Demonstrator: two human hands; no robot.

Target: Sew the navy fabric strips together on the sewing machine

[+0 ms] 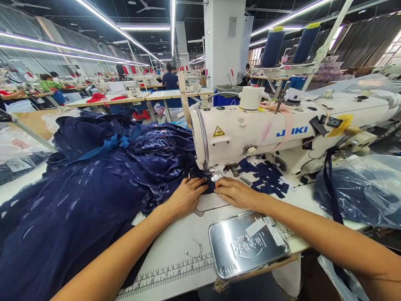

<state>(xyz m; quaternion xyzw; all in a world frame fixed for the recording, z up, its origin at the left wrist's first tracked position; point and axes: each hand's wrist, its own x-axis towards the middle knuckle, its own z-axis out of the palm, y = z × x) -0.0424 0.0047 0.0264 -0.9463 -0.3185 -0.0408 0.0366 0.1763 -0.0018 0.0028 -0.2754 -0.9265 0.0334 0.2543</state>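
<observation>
A large heap of navy garment fabric (94, 196) with small pale marks lies left of a white sewing machine (225, 133). Its edge runs under the presser foot (211, 171). My left hand (188, 195) rests on this edge just left of the needle area, its fingers bent together and pressing the cloth. From the other side, my right hand (236, 193) has its fingertips closed at the cloth's edge beside the foot. The exact grip of those fingertips is partly hidden. A blue ribbon (106, 146) is tied around the heap.
Small navy fabric pieces (266, 177) are scattered behind my right hand. A metal tin lid (247, 246) lies at the table's front edge, near a printed ruler (175, 271). On the right sits a clear plastic bag (363, 192). Thread cones (272, 48) stand above; other people work behind.
</observation>
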